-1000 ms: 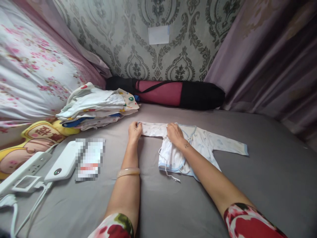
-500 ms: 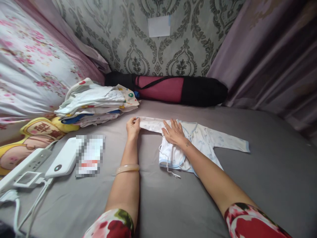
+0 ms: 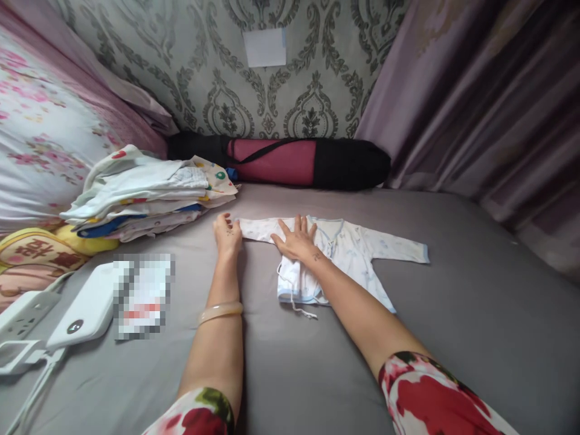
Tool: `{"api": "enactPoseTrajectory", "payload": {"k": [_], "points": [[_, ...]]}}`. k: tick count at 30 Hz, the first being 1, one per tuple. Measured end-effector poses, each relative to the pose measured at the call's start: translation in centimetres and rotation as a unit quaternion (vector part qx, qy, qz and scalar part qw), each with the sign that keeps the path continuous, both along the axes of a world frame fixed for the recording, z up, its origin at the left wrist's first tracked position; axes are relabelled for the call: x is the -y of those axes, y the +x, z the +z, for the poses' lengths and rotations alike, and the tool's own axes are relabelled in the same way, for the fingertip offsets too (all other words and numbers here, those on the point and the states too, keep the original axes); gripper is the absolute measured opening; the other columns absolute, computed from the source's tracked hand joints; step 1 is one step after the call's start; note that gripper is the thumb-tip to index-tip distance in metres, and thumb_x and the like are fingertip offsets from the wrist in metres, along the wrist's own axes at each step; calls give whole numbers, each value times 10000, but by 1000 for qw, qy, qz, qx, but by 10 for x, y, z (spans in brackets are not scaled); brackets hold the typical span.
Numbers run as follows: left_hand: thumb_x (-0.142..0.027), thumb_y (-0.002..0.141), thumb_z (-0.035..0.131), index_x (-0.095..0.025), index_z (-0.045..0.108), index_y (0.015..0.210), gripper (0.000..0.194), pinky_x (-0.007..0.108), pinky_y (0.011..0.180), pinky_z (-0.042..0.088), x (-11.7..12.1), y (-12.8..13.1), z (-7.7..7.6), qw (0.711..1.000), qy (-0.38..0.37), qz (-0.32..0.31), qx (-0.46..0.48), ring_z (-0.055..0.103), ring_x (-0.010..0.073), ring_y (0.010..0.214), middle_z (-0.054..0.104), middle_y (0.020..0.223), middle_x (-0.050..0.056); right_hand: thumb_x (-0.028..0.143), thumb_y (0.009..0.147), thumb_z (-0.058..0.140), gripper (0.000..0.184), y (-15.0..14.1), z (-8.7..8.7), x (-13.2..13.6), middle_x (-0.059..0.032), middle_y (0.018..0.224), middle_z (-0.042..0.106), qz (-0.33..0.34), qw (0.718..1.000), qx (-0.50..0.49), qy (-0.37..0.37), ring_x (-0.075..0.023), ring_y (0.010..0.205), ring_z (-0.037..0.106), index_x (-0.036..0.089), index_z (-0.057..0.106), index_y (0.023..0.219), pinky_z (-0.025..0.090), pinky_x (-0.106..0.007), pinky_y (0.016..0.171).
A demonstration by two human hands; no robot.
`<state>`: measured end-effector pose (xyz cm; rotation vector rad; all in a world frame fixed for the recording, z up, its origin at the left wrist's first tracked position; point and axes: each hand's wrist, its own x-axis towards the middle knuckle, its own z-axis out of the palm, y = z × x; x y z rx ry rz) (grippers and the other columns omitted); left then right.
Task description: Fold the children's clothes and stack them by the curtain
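Observation:
A small white baby shirt [image 3: 357, 257] with pale blue trim and tie strings lies on the grey sheet, its two sleeves spread out sideways. My left hand [image 3: 228, 235], with a bangle on the forearm, is closed at the end of the left-hand sleeve, fingers curled at the cuff, which they hide. Pressed flat over the shirt where that sleeve joins the body is my right hand [image 3: 296, 240], its fingers spread. The part of the cloth under my right palm and forearm is hidden. A white string trails from the lower hem.
Folded clothes [image 3: 145, 187] are stacked at the left, in front of a black and dark pink long bag [image 3: 276, 162] by the wall. Nearer left lie a white power bank [image 3: 88, 308], a blurred-out item [image 3: 145, 296], a power strip [image 3: 27, 314] with cables and a yellow cushion [image 3: 40, 251].
The view has turned a little to the right, so everything sits further left. My left fingers look slightly looser at the cuff; my right hand stays flat on the shirt.

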<state>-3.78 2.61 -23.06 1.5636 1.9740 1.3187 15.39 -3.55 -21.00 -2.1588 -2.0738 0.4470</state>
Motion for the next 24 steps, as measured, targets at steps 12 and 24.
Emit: {"api": "enactPoseTrajectory", "payload": {"k": [12, 24], "points": [[-254, 944, 365, -156, 579, 1196, 344, 395, 1053, 380, 20, 54, 12, 910, -75, -299, -277, 532, 250, 1216, 599, 1282, 140, 485, 970, 122, 687, 124, 24, 57, -127, 1608, 124, -37, 999, 4, -4, -224, 1481, 59, 106, 178, 1541, 36, -453, 1187], [-394, 979, 258, -96, 385, 1434, 559, 506, 1160, 163, 31, 59, -8, 897, -116, -258, -340, 219, 309, 1452, 296, 1546, 194, 447, 990, 159, 635, 139, -16, 83, -134, 1590, 209, -30, 994, 89, 53, -257, 1465, 152, 103, 276, 1511, 126, -480, 1170]]}}
